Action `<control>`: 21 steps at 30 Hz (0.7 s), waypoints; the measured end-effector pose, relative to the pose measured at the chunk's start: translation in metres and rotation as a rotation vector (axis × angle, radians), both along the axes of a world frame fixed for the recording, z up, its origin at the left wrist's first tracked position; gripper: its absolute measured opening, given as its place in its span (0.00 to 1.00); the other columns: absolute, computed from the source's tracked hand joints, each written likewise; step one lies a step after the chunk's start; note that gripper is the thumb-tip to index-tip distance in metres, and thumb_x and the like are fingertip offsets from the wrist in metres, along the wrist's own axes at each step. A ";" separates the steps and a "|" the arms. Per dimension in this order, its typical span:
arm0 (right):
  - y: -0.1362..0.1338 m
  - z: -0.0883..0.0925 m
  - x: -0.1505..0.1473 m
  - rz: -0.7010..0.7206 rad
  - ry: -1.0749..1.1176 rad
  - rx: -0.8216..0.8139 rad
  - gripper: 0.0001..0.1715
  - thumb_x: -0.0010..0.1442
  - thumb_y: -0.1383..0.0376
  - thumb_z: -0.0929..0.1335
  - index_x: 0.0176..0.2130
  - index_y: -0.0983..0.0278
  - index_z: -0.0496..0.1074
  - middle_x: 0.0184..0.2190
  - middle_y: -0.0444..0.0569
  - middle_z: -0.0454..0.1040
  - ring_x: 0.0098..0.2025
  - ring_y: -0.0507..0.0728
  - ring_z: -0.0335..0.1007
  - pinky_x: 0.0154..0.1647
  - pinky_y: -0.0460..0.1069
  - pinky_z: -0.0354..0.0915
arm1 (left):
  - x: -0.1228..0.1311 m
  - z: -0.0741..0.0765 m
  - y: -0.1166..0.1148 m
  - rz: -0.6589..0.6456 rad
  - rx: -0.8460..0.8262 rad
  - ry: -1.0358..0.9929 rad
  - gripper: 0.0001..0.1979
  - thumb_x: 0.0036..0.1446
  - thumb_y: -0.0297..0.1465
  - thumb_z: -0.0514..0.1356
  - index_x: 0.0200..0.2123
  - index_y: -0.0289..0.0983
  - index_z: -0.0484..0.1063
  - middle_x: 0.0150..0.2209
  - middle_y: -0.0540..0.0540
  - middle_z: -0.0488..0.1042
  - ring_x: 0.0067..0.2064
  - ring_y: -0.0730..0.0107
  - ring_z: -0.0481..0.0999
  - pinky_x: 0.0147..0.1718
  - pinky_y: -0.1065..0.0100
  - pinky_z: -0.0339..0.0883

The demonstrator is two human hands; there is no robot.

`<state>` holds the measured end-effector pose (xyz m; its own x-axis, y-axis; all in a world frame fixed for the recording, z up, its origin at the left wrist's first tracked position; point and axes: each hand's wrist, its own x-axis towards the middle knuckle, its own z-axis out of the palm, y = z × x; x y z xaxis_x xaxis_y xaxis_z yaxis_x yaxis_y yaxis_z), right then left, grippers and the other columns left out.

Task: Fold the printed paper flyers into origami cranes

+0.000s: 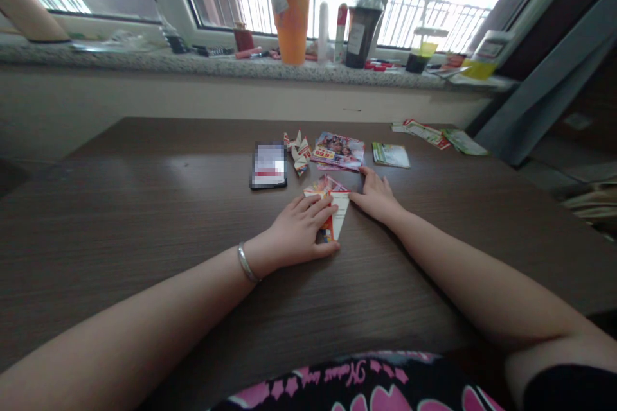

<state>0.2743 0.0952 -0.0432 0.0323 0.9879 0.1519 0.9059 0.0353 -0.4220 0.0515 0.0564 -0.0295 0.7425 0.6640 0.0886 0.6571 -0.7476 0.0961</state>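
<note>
A partly folded printed paper [341,213] lies on the brown table [168,225], white on its right flap and red and orange beneath. Flat over its left part rests my left hand [306,225], fingers spread and thumb at the lower edge. At the paper's upper right corner is my right hand [378,196], its thumb by the corner and its fingers apart on the tabletop, near the colourful leaflets [340,151]. Behind my left hand stands a folded paper shape [299,153], beside a dark-edged device with a blurred screen [268,166].
Green and white cards [391,155] lie right of the leaflets, with more paper strips [427,133] at the back right. Beyond the table, a stone windowsill [202,63] holds a tall orange drink cup [293,13], a dark drink cup [362,32] and several bottles.
</note>
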 end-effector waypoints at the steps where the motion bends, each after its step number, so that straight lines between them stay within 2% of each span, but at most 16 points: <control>1: 0.000 0.001 -0.001 -0.007 -0.007 -0.005 0.44 0.56 0.50 0.64 0.63 0.67 0.49 0.63 0.64 0.57 0.66 0.69 0.51 0.66 0.68 0.39 | -0.001 0.001 0.000 0.001 -0.002 0.002 0.40 0.57 0.57 0.49 0.65 0.40 0.55 0.68 0.43 0.53 0.67 0.54 0.51 0.65 0.55 0.41; 7: 0.000 0.002 -0.004 -0.019 -0.010 0.050 0.40 0.56 0.54 0.64 0.63 0.67 0.51 0.62 0.63 0.59 0.64 0.69 0.53 0.65 0.67 0.45 | -0.004 0.006 -0.002 0.007 -0.029 0.016 0.41 0.57 0.58 0.49 0.65 0.39 0.54 0.68 0.42 0.51 0.68 0.52 0.48 0.65 0.55 0.41; 15: 0.005 0.000 0.007 -0.011 -0.006 0.098 0.35 0.55 0.58 0.64 0.60 0.66 0.55 0.59 0.61 0.62 0.62 0.68 0.57 0.63 0.65 0.51 | -0.001 0.006 0.001 -0.016 -0.029 -0.002 0.43 0.55 0.60 0.48 0.66 0.39 0.53 0.69 0.41 0.48 0.69 0.51 0.43 0.65 0.54 0.39; 21: 0.000 0.002 0.009 0.029 0.025 0.151 0.35 0.56 0.59 0.63 0.60 0.65 0.52 0.58 0.61 0.62 0.61 0.67 0.58 0.61 0.64 0.55 | -0.002 0.007 0.002 -0.022 -0.023 -0.003 0.44 0.54 0.62 0.48 0.66 0.41 0.51 0.69 0.42 0.46 0.69 0.51 0.43 0.66 0.55 0.38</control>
<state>0.2833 0.0956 -0.0413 0.0096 0.9544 0.2985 0.8929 0.1262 -0.4322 0.0500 0.0580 -0.0226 0.7567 0.6494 0.0756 0.6402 -0.7594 0.1159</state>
